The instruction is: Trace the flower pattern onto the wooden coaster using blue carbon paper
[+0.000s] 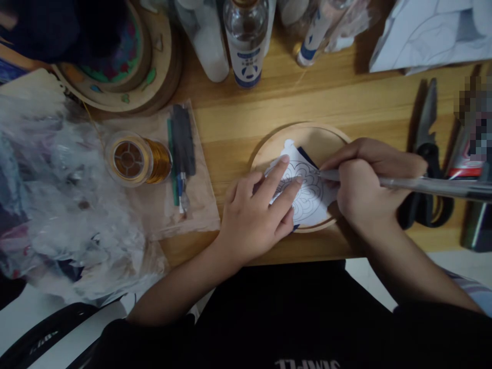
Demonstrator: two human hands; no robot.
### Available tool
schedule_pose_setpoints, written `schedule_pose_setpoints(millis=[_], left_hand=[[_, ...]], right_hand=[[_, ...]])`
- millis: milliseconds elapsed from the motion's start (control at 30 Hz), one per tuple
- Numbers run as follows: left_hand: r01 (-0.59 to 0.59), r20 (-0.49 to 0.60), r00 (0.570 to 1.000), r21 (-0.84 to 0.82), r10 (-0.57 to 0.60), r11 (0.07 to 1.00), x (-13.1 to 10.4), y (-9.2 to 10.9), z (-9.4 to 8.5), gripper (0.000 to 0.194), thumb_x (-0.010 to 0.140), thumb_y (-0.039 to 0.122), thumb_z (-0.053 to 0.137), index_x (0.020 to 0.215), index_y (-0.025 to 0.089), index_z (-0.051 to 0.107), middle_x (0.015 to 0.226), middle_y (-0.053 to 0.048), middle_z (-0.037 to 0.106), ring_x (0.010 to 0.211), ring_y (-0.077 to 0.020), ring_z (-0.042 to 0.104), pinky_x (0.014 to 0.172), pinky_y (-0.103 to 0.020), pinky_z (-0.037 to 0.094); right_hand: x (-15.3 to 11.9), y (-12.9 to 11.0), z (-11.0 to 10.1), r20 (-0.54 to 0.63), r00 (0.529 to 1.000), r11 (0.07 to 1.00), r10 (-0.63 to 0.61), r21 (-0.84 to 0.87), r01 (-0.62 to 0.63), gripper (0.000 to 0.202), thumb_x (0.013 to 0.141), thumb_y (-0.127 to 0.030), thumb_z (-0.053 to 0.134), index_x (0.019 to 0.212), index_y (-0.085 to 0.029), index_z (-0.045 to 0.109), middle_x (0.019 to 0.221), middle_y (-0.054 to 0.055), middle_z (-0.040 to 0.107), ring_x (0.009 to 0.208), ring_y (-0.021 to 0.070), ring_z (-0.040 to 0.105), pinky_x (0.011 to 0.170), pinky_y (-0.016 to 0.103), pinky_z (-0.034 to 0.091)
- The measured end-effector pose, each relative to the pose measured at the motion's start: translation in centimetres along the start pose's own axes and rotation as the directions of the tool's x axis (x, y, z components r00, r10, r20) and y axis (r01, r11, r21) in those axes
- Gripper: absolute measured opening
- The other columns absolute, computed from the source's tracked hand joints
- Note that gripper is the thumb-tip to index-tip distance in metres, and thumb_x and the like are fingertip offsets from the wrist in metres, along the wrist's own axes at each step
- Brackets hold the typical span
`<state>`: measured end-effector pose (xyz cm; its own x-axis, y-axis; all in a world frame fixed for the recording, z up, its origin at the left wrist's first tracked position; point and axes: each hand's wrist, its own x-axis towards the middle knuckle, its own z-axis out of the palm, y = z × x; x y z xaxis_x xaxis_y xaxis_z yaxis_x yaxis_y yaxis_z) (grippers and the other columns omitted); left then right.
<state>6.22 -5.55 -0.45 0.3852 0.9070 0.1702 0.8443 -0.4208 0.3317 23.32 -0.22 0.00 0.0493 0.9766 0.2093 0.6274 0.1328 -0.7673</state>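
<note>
A cut piece of white paper (pixel 307 205) with a line-drawn flower pattern lies on a round wooden plate (pixel 265 148). Beneath the paper, a dark blue sheet (pixel 307 156) shows at its edges. My left hand (pixel 257 215) rests on the paper with fingers spread, pressing it down. Gripped in my right hand (pixel 369 184) is a clear-barrelled pen (pixel 434 187). Its tip touches or hovers just over the right part of the drawn pattern; I cannot tell which.
Black-handled scissors (pixel 426 179) lie to the right. On the left are a spool of golden wire (pixel 142 159), a flat bag (pixel 200 205) with slim tools and a crumpled plastic bag (pixel 69 205). Bottles (pixel 246 46) and stacked round wooden pieces (pixel 161 77) stand at the back.
</note>
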Motion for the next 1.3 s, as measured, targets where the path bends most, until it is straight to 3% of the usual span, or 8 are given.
schedule_pose_setpoints(millis=[333,467,633,700,800,933,1100,1300], left_hand=[[0.003,0.003,1.000,0.002,-0.003,1.000,0.0,0.0,0.0,0.034,0.090,0.029,0.055,0.123,0.026,0.063,0.142,-0.004,0.057,0.101,-0.0258,0.054,0.088,-0.039,0.041],[0.006,-0.012,1.000,-0.023,-0.007,1.000,-0.1,0.0,0.2,0.035,0.090,0.027,0.055,0.124,0.026,0.063,0.142,-0.005,0.056,0.103,-0.0262,0.054,0.089,-0.039,0.041],[0.006,0.003,1.000,-0.027,-0.006,1.000,0.0,0.0,0.0,0.037,0.087,0.025,0.058,0.123,0.025,0.064,0.141,-0.007,0.056,0.105,-0.0292,0.052,0.088,-0.042,0.042],[0.006,0.028,1.000,-0.030,-0.005,1.000,0.0,0.0,-0.2,0.038,0.088,0.025,0.058,0.125,0.025,0.063,0.142,-0.009,0.055,0.107,-0.0300,0.051,0.089,-0.044,0.042],[0.005,0.061,0.998,-0.036,-0.003,0.999,0.0,0.0,-0.3,0.039,0.088,0.026,0.058,0.127,0.025,0.062,0.143,-0.010,0.053,0.109,-0.0299,0.050,0.091,-0.045,0.042],[-0.011,0.033,0.999,-0.018,0.012,1.000,0.1,-0.1,-0.2,0.036,0.088,0.028,0.060,0.124,0.024,0.064,0.141,-0.009,0.054,0.108,-0.0285,0.051,0.092,-0.045,0.044],[-0.056,0.047,0.997,0.026,0.054,0.998,0.2,-0.1,-0.5,0.037,0.089,0.027,0.061,0.125,0.022,0.063,0.141,-0.011,0.054,0.107,-0.0292,0.053,0.091,-0.045,0.047],[-0.225,0.126,0.969,0.103,0.211,0.969,1.6,-1.2,-2.0,0.036,0.089,0.032,0.060,0.122,0.019,0.065,0.132,-0.014,0.060,0.107,-0.0297,0.059,0.090,-0.044,0.051]], right_hand=[[0.3,0.0,0.2,-0.014,1.000,0.994,-0.012,0.106,0.013,0.023,0.067,-0.005,0.048,0.055,-0.021,0.061,0.051,-0.004,0.057,0.046,0.0105,0.051,0.046,0.024,0.039],[0.6,-0.2,0.8,-0.120,0.974,0.923,0.193,0.359,-0.138,0.023,0.067,-0.006,0.047,0.058,-0.021,0.061,0.050,-0.004,0.056,0.042,0.0121,0.053,0.039,0.024,0.039],[0.9,-0.2,0.2,-0.037,0.971,0.775,0.237,0.610,-0.166,0.043,0.093,-0.046,0.039,0.069,-0.020,0.063,0.043,-0.003,0.050,0.032,0.0128,0.046,0.029,0.025,0.031],[0.3,0.0,-0.7,0.007,0.990,0.848,0.144,0.514,-0.127,0.054,0.097,-0.055,0.033,0.077,-0.019,0.067,0.044,-0.003,0.051,0.032,0.0118,0.045,0.031,0.024,0.033],[-1.3,0.2,-2.3,-0.001,0.995,0.984,-0.103,0.144,0.102,0.027,0.093,-0.041,0.054,0.092,-0.018,0.069,0.071,0.003,0.071,0.059,0.0158,0.067,0.054,0.028,0.053],[-3.8,0.5,-3.5,0.207,0.876,0.862,-0.435,-0.185,0.472,0.031,0.089,-0.032,0.061,0.113,-0.014,0.064,0.107,0.013,0.074,0.100,0.0275,0.070,0.084,0.041,0.057],[-5.4,1.2,-3.3,0.276,0.820,0.769,-0.502,-0.293,0.569,0.027,0.091,-0.026,0.059,0.115,-0.015,0.065,0.115,0.011,0.073,0.109,0.0270,0.067,0.089,0.041,0.055],[-5.2,1.6,-2.8,0.252,0.835,0.780,-0.489,-0.301,0.548,0.021,0.090,-0.022,0.060,0.109,-0.019,0.068,0.111,0.006,0.075,0.107,0.0247,0.068,0.090,0.039,0.053]])
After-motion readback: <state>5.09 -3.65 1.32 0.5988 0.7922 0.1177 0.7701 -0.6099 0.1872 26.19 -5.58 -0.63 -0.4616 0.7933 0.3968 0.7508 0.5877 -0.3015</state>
